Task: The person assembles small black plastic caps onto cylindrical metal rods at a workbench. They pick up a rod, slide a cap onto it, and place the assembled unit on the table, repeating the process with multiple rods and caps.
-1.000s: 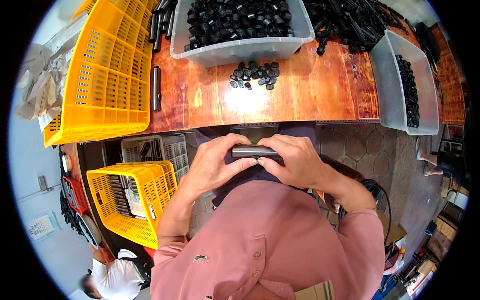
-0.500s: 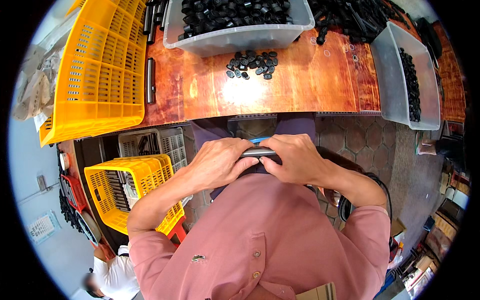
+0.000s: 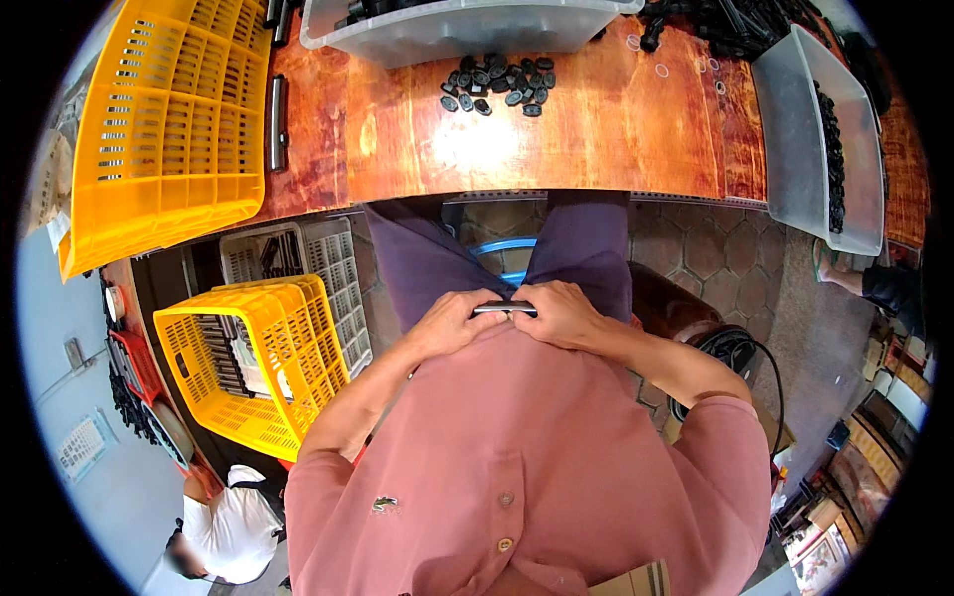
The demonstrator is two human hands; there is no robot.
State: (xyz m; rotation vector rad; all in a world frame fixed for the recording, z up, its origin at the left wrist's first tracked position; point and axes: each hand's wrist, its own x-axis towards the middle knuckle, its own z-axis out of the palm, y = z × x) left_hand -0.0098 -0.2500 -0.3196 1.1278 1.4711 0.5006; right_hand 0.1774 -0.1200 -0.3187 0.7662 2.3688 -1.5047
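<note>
Left hand (image 3: 449, 323) and right hand (image 3: 561, 313) each closed on an end of a dark rod (image 3: 504, 310), held against the pink shirt (image 3: 517, 447), below the wooden surface (image 3: 596, 129)

Bright, even light; glare whitens the wooden tabletop (image 3: 556, 139) at upper centre. Fisheye bending curves the edges, a black rim surrounds the frame, and focus stays sharp.

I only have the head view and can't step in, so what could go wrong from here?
1. Both hands, left and right, pinch the short dark bar over the lap, away from the wooden bench; a slip would likely drop it to the tiled floor.
2. The loose black caps lie unguarded and could roll off.
</note>
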